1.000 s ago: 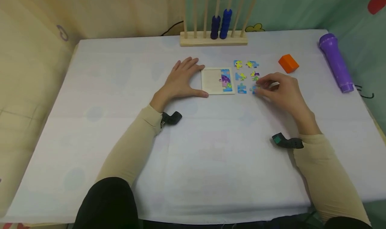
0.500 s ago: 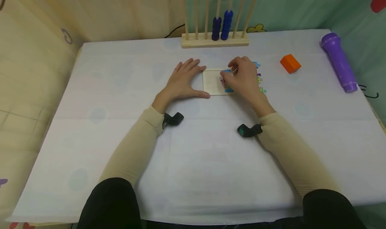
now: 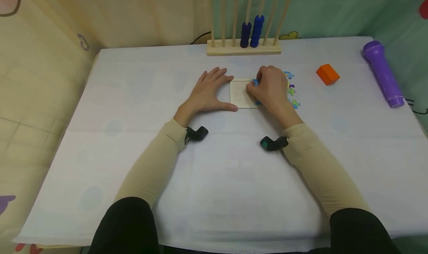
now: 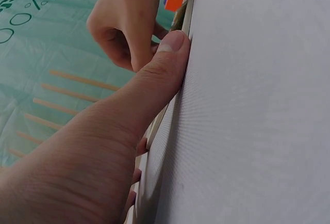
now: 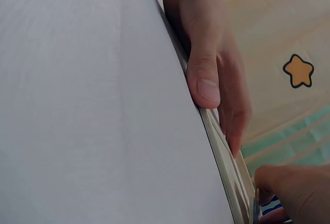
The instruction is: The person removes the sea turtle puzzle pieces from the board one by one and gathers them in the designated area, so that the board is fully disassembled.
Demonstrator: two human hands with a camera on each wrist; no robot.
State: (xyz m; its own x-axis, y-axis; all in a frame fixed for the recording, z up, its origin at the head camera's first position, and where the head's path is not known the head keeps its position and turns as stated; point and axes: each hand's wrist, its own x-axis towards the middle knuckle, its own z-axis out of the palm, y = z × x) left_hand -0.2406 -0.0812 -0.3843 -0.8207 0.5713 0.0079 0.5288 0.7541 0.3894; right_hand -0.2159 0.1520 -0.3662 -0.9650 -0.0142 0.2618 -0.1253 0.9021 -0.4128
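Observation:
A small pale wooden puzzle tray (image 3: 241,97) lies on the white-covered table. My left hand (image 3: 208,95) rests at its left side, fingers spread, with index finger and thumb at two corners. Over the tray's right part is my right hand (image 3: 272,84), its thumb and fingertips pinching a thin puzzle piece (image 5: 257,202) seen edge-on in the right wrist view. A bit of blue puzzle picture (image 3: 258,103) shows in the tray below this hand, which hides most of it. Several loose jigsaw pieces (image 3: 291,91) lie just right of the hand, partly covered.
A wooden counting frame (image 3: 244,50) with dark blue beads on two of its rods stands at the back. To the right are an orange block (image 3: 328,74) and a purple flashlight-shaped cylinder (image 3: 383,74) by the table's edge. Curtains (image 3: 147,16) hang behind.
My right hand has moved left from the loose pieces to over the tray, its thumb now slightly lower. My left hand keeps its place at the tray. The head view has shifted slightly.

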